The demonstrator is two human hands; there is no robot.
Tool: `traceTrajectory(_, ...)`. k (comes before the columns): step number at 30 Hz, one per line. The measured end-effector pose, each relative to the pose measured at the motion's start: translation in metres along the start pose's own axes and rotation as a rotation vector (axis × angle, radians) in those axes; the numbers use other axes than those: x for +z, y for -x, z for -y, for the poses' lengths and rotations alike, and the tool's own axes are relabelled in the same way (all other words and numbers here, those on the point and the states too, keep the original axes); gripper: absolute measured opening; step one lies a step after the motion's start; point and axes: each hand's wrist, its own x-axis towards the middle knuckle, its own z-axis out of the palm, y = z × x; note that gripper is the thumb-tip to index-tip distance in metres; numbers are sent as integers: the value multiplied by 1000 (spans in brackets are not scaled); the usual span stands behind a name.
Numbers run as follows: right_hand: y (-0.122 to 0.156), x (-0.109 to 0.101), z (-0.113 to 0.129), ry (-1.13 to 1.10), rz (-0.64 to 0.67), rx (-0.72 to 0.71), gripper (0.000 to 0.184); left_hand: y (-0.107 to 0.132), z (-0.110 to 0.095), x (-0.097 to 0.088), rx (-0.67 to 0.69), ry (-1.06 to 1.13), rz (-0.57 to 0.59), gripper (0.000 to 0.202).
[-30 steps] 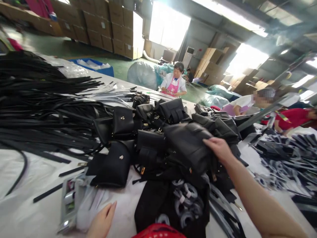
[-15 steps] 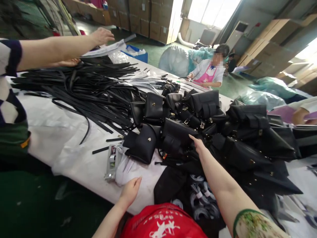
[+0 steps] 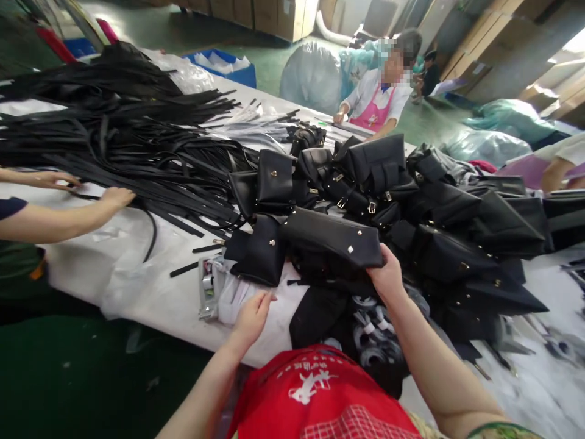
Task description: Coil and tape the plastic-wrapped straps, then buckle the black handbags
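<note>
My right hand [image 3: 386, 274] grips the right end of a black handbag [image 3: 331, 239]. The bag is tipped so that its long panel with two small metal studs faces me. My left hand [image 3: 255, 314] hovers over the white table cover [image 3: 173, 305], fingers pressed together; what they hold, if anything, is hidden. Just beyond it lies another black bag [image 3: 258, 259] with a small metal fitting. A grey tray [image 3: 209, 299] of small parts stands left of my left hand. Dark cloth [image 3: 315, 314] and grey rolls [image 3: 372, 332] lie close to my body.
Black straps [image 3: 137, 146] lie piled across the table's left side, where a co-worker's hands [image 3: 114, 198] handle one. More black bags [image 3: 461, 256] are heaped to the right. Across the table a person in a pink apron [image 3: 375, 110] works. A blue crate [image 3: 228, 67] stands behind.
My right hand has gone from pointing at the bag to gripping its end and tilting it up. My left hand has shifted slightly. The co-worker's hands at left have come down to the straps.
</note>
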Motion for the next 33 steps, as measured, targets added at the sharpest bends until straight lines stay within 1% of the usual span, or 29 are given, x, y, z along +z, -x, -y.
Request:
traceTrajectory(2,29,-15,16,66,97,-45,29,2,-34,0,114,46,2,31)
traceTrajectory(3,42,-20,22,96,128,-61,27,4,-51,2,172,68,3,28)
traceTrajectory(5,63,-25,29,136,186,-94,22,11,-81,6,277,80,49,23)
traceTrajectory(7,81,-26,30,157,252,-126,20,17,-102,13,367,75,124,19)
traceTrajectory(9,95,-25,28,171,312,-155,20,22,-111,20,438,63,217,17)
traceTrajectory(11,106,-25,27,185,354,-173,20,24,-112,25,469,41,319,17)
traceTrajectory(13,114,-26,26,203,380,-183,20,26,-109,27,449,22,394,15)
traceTrajectory(14,116,-26,27,212,389,-191,20,28,-107,27,425,17,413,15)
traceTrajectory(17,119,-26,29,242,410,-240,21,34,-104,26,345,6,415,16)
traceTrajectory(22,121,-23,32,310,440,-340,20,44,-102,26,169,15,389,11)
traceTrajectory(26,122,-19,32,365,472,-387,22,48,-99,30,109,50,377,9)
traceTrajectory(30,121,-19,31,367,480,-387,23,51,-98,32,42,101,408,10)
traceTrajectory(33,118,-24,29,322,443,-325,21,48,-90,25,27,303,462,16)
